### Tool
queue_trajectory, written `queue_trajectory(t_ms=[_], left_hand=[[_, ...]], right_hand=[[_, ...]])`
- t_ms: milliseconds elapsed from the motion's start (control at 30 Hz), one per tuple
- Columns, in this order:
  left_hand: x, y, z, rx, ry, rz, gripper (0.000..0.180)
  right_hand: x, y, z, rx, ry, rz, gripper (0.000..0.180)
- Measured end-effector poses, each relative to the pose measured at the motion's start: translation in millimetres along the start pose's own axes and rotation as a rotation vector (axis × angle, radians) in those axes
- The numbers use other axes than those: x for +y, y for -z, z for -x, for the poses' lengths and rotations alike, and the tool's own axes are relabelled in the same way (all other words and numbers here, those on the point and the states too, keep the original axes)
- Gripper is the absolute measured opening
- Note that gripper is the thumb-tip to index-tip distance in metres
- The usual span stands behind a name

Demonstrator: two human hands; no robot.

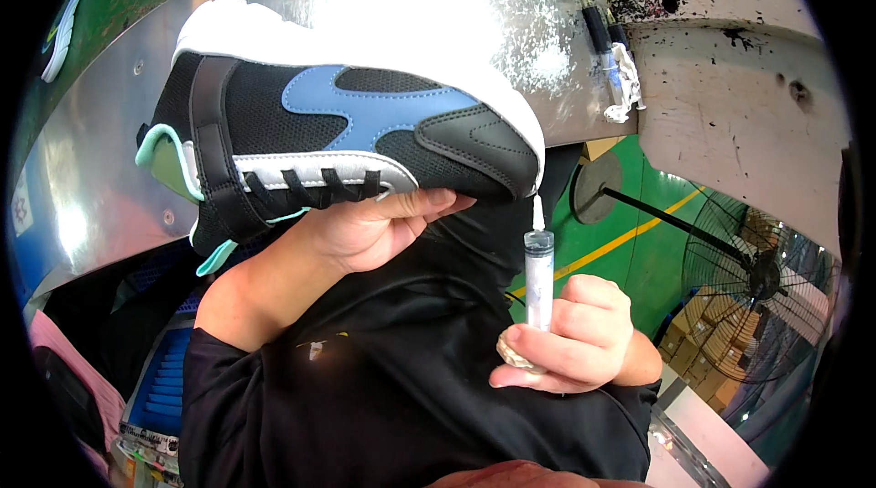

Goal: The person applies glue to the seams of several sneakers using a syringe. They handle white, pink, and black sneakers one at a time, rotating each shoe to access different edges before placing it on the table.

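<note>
A black mesh sneaker [292, 114] with blue panels, white sole and mint lining lies on its side in the air, toe to the right. My left hand [374, 228] grips it from below by the upper near the laces, some fingers hidden behind or inside it. In my right hand [579, 333] is a clear syringe [539, 283] with whitish contents, held upright. Its white nozzle tip meets the seam between sole and upper at the toe. Something crumpled and pale covers the syringe's lower end by my thumb.
Beyond the shoe runs a shiny metal worktop [547, 41] with white specks. Dark-capped pens or tubes [598, 36] and a crumpled white tissue [625, 82] lie at its right. A stained pale panel [739, 77] stands there too. A black floor fan [762, 278] and cartons [703, 333] are on the right.
</note>
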State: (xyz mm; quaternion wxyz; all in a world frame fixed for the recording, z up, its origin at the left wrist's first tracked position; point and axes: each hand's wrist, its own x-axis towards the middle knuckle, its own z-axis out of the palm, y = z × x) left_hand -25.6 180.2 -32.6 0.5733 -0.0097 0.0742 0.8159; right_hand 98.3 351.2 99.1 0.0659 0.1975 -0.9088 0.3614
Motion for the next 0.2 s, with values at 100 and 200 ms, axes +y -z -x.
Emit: queue_trajectory(t_ms=[100,200], left_hand=[[1.5,-7.2,-2.2,0.021,-0.019,0.004,0.033],[2.0,-8.9,-1.1,0.038,-0.018,0.047,0.033]], right_hand=[[2.5,-5.7,1.8,0.004,0.036,0.077,0.030],[2.7,-7.7,0.8,-0.012,0.055,0.144,0.035]])
